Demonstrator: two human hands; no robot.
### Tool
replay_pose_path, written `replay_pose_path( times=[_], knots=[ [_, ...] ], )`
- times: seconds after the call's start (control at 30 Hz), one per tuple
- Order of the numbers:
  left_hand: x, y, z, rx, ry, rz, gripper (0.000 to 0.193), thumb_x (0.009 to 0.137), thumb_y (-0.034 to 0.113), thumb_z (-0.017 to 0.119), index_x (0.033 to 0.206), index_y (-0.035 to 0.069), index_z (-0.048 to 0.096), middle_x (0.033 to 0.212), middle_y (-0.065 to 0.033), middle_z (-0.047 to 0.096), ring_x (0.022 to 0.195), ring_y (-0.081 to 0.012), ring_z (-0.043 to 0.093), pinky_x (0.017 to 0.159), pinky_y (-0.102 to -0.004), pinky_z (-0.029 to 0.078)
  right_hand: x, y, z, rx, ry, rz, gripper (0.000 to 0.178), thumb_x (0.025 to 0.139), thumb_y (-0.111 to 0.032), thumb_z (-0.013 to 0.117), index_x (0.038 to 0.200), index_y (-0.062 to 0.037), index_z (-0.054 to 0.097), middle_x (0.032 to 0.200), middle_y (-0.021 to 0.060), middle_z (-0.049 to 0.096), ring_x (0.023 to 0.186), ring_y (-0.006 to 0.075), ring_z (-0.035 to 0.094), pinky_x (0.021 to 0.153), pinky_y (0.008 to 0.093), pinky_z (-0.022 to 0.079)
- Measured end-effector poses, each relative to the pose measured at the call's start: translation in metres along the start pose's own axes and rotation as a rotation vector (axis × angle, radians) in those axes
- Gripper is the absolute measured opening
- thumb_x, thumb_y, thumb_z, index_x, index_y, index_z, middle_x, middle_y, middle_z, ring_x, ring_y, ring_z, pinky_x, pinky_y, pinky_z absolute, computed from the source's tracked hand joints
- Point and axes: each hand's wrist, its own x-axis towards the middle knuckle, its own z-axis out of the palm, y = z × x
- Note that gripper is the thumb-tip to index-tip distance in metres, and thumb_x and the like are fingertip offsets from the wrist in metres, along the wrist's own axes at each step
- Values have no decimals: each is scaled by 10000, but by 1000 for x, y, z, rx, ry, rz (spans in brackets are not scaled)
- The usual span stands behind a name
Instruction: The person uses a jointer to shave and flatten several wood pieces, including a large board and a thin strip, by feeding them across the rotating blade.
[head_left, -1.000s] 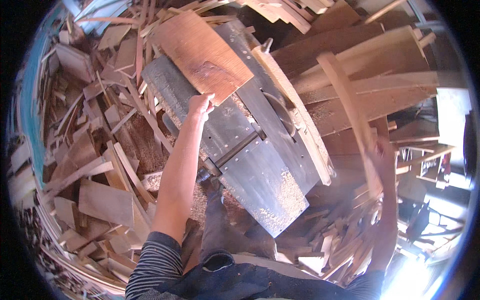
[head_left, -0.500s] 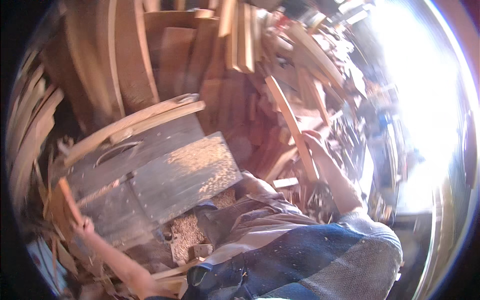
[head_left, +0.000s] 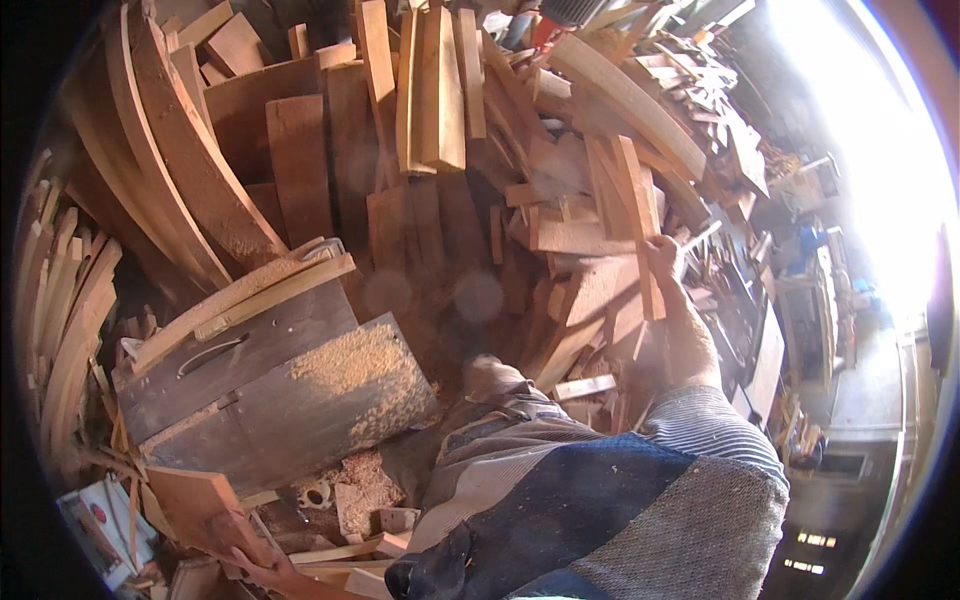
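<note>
My right hand [head_left: 662, 258] is closed around a long, narrow wooden board [head_left: 638, 200], held upright in front of a heap of wood pieces. At the lower left, my left hand [head_left: 258, 566] grips a wide, flat wooden board [head_left: 200, 508] by its near end. That board lies beside the near left corner of a dark grey machine table [head_left: 270, 430]. Pale wood shavings [head_left: 355, 362] cover part of the table's right side. Two long wooden strips [head_left: 250, 295] rest along its far edge.
Tall curved planks [head_left: 170, 150] and upright boards [head_left: 300, 160] lean beyond the table. Offcuts [head_left: 590, 290] are heaped at the right, and more planks [head_left: 75, 320] stand at the far left. Shavings [head_left: 365, 495] and scraps lie below the table, near my leg.
My left hand has moved down and toward me with its board, whose broad face now shows. My right hand has shifted right and slightly up, its board now more upright. The view has turned somewhat.
</note>
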Motion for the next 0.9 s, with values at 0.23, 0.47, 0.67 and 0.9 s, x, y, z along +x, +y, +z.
replay_pose_path(
  times=[0.23,0.47,0.67,0.9],
  knots=[
    [-78,262,-25,-176,-115,-457,550,946,211,698,1433,9,543,1388,-195,613,1207,-360,641,1026,-488,556,100,129,25,22,-159,-62,274,780,-269,778,927,-40,762,854,142,741,811,291,726,766,399,558],
    [-79,433,-13,-318,-119,-322,466,951,150,698,1366,-29,589,1316,-187,657,1156,-347,671,997,-439,576,110,104,30,7,-111,-272,213,886,-266,657,939,-96,775,813,157,737,754,340,720,715,445,565],
    [7,506,20,-1645,-77,-1650,534,968,161,662,1433,-49,502,1343,-167,656,1220,-315,660,1065,-461,545,88,77,27,-190,-39,-375,367,931,-198,639,1272,-72,690,1066,161,723,960,311,705,733,436,564],
    [0,530,66,-1864,-153,-1654,508,1011,249,651,1424,-7,502,1357,-160,646,1204,-313,668,992,-459,582,110,78,13,-53,-40,-378,347,963,-206,635,1281,-77,686,1159,173,705,1032,338,688,839,460,564]
  ],
)
